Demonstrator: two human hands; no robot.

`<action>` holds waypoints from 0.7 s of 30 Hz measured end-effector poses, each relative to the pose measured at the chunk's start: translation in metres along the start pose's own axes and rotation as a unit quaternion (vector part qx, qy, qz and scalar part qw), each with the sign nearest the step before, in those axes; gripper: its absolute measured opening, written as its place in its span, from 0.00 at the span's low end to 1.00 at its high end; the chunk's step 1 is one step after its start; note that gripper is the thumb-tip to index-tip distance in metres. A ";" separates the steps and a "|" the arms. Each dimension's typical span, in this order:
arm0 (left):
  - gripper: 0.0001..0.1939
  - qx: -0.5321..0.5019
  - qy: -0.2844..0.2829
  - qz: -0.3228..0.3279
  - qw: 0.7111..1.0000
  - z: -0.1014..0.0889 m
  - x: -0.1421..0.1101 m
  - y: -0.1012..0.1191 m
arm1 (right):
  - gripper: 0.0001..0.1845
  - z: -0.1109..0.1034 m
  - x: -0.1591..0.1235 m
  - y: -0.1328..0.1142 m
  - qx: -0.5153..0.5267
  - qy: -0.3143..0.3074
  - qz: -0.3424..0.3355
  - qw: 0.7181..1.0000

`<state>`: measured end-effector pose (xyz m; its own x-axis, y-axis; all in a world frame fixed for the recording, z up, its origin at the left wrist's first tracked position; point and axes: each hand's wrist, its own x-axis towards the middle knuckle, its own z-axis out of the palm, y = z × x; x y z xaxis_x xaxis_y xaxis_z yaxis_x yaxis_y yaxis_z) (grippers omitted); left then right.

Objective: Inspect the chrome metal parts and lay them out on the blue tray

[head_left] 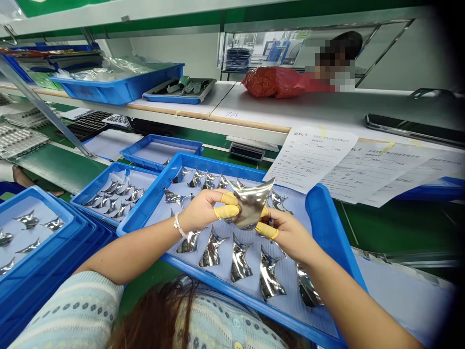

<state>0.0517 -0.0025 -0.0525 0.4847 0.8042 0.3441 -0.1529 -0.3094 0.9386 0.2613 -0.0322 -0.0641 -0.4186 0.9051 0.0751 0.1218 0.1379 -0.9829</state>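
Note:
Between my two hands is a shiny curved metal part (250, 206) with pointed corners, raised above a blue tray. My left hand (209, 208) grips its left edge, and yellow finger cots cover the thumb and a fingertip. On the lower right edge, my right hand (278, 228) pinches it, also in yellow finger cots. Beneath them the large blue tray (329, 232), lined with white paper, bears rows of similar metal parts, such as one mirror-like part (271, 276) near its front rim. My hands hide some parts in the middle.
Left of the large tray are a smaller blue tray of metal parts (82, 194) and a stack of blue trays (69, 237). Printed sheets (308, 160) hang from the shelf edge. A phone (410, 130) and a red bag (272, 82) lie on the shelf; a person (341, 53) is behind it.

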 end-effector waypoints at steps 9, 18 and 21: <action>0.12 0.132 -0.028 0.048 0.990 0.000 0.000 -0.004 | 0.13 -0.005 -0.003 0.017 0.040 0.170 -0.023 0.984; 0.10 0.345 -0.081 0.073 0.932 0.005 -0.003 -0.014 | 0.16 0.002 -0.006 0.016 0.069 0.188 -0.070 0.977; 0.09 0.379 -0.090 0.060 0.919 0.005 -0.004 -0.014 | 0.16 0.003 -0.006 0.017 0.054 0.190 -0.059 0.978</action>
<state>0.0562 -0.0035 -0.0668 0.6486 0.6653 0.3698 0.3959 -0.7098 0.5826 0.2630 -0.0363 -0.0819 -0.0558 0.9724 0.2265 -0.0107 0.2262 -0.9740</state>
